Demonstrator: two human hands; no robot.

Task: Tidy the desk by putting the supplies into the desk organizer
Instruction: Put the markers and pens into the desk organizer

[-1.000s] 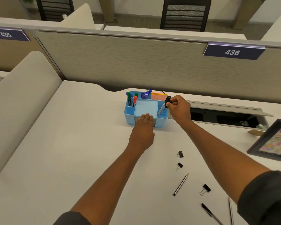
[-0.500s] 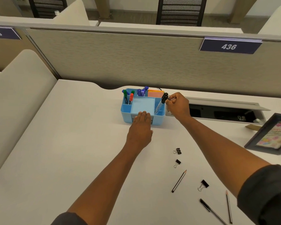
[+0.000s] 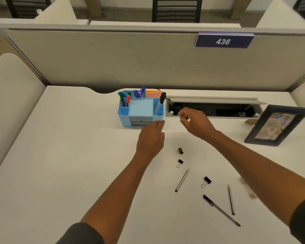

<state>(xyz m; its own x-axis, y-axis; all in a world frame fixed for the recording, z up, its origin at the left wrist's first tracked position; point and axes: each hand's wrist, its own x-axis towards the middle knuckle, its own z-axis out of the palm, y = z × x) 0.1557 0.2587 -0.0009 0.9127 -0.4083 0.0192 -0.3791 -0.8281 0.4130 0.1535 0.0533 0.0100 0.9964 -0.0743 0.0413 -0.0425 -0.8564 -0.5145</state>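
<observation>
The desk organizer [image 3: 141, 110], a light blue box, stands at the back of the white desk [image 3: 60, 155], just left of the open cable tray [image 3: 211, 107]. In the head view, my only one, I see a black-capped pen [image 3: 159, 103] leaning in its right compartment, markers [image 3: 125, 101] in the left one, purple pens [image 3: 139, 92] and sticky notes [image 3: 153, 94] at the rear.

My right hand [image 3: 194, 123] hangs just right of the organizer, fingers loosely curled and holding nothing. My left hand [image 3: 151, 136] lies flat with its fingertips at the organizer's front lower edge, gripping nothing; I cannot tell whether it presses the box.

Loose supplies lie near me: three binder clips [image 3: 179, 151] [image 3: 180, 162] [image 3: 206, 181], a pencil [image 3: 182, 180], a second pencil [image 3: 231, 199] and a black pen [image 3: 221, 210]. A picture frame [image 3: 276, 125] sits at the right.

I judge the step in hand is fetching the next item. I would bring the right hand back to the nearest clip, pinch it by its black body rather than the wire loops, and keep the left hand steadying the box so it does not slide when things drop in. The clips suit the wide middle tray; pencils should go in tip down.
</observation>
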